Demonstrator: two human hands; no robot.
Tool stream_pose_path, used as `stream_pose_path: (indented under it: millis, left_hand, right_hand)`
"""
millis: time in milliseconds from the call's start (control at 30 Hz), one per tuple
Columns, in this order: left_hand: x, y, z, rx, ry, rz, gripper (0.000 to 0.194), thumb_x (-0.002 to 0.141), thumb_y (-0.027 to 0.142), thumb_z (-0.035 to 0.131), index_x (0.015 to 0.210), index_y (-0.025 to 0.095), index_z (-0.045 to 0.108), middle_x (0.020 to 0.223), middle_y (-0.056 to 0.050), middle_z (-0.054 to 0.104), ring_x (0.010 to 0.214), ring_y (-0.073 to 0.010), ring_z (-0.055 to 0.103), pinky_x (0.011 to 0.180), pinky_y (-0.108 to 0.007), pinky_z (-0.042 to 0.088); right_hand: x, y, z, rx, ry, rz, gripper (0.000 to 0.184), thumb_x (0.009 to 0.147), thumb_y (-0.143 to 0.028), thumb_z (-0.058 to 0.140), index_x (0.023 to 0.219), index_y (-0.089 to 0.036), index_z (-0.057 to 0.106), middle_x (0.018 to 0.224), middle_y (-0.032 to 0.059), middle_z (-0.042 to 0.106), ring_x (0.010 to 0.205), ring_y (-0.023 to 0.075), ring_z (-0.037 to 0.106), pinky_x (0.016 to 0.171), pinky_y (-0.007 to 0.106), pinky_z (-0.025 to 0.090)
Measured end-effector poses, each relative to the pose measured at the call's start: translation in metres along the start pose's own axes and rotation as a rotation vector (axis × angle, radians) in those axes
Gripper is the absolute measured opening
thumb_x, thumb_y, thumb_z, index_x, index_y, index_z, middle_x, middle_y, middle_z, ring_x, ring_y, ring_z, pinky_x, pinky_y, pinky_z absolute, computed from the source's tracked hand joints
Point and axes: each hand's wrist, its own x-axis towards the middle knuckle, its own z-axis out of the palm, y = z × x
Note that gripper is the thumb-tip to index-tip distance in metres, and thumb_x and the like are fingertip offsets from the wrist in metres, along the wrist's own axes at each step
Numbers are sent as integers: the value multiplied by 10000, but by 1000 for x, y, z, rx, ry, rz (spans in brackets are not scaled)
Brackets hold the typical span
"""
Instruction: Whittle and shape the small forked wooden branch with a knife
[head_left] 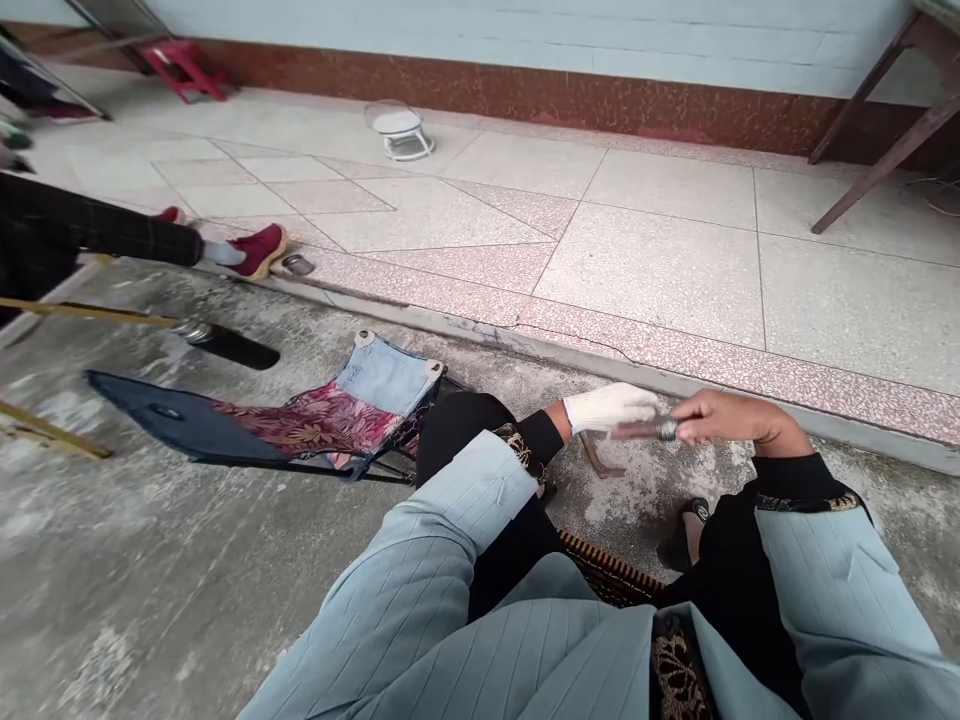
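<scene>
Closest in, over the lap, the right hand [705, 418], bare, is closed on one end of a slim brown tool [636, 430], thumb and fingers pinched together just behind its silvery band [666, 428]. And look at the line of it: the long axis runs crosswise, nearly level across the view, out of the right hand and straight towards the left hand [611, 407]. That one's in a white glove, fingers loosely bent, the tool's far end right by its fingertips and a touch lower. Whether the glove has any grip there, I can't tell; it's blurred. So the right hand is the nearer, with the tool lying off to its left.

Beyond, down on the concrete ground [525, 385], a bent brown piece [602, 470] shows below the glove, apart from both hands. Farther out comes the kerb [487, 337], then the small white stool [401, 124] near the wall [525, 90].
</scene>
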Motion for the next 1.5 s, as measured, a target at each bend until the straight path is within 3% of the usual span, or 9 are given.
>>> stream_pose_path:
  millis: [267,400,533,700,933,1067,1200,1333,1500]
  left_hand:
    - [15,5,15,160,-111,34,306,943,378,371,861,179,589,794,-28,619,712,-151,543,648,-243,367]
    - [18,10,6,249,-69,84,275,939,336,369,911,199,606,852,-18,639,780,-159,562,704,-246,375]
    - [23,10,-6,190,10,1,269,924,315,382,939,185,618,895,-21,655,813,-162,569,740,-255,385]
    - [27,8,4,28,16,-56,309,927,359,377,931,155,609,865,-39,650,776,-167,577,691,-258,406]
    - [23,12,17,198,-125,48,304,948,363,352,891,191,596,745,-7,602,688,-147,542,633,-243,354]
    - [19,14,3,331,-76,54,295,939,348,375,868,186,611,809,-31,623,736,-162,552,648,-251,354]
    - [18,11,0,121,-24,63,262,923,319,400,930,178,621,879,-26,641,803,-157,563,720,-246,389]
    - [19,7,14,-93,56,-35,342,958,342,301,966,159,590,848,-26,629,706,-131,543,640,-233,396]
    - [18,11,24,-19,-90,64,252,923,324,404,863,179,601,757,3,596,657,-118,511,612,-227,349]
  right_hand:
    - [11,21,-17,-240,914,318,362,861,-481,509,824,-152,656,724,70,618,656,169,533,588,274,334]
    - [5,32,-14,-481,525,479,255,806,-379,621,777,-139,700,762,109,659,696,188,560,613,286,337]
    - [-13,21,-4,-133,-95,225,273,790,-426,626,810,-167,709,608,-4,601,553,110,501,566,240,355]
    - [-30,9,-12,24,324,-103,318,814,-460,581,800,-152,664,657,-18,580,578,90,482,580,226,350]
    - [-12,19,-20,-306,762,305,265,831,-386,570,764,-151,672,657,34,571,612,138,483,571,272,289]
    - [-1,22,-6,-379,342,468,221,789,-357,640,719,-154,689,635,46,596,582,141,504,562,280,313]
    - [-10,13,4,-54,-147,154,257,785,-411,644,781,-159,696,624,0,609,549,105,510,548,241,369]
    - [-23,8,-4,206,387,-92,330,825,-472,578,869,-155,659,695,-7,601,542,75,473,510,207,351]
    - [-13,27,-17,99,959,202,335,820,-470,543,804,-149,638,647,27,581,530,112,482,497,242,347]
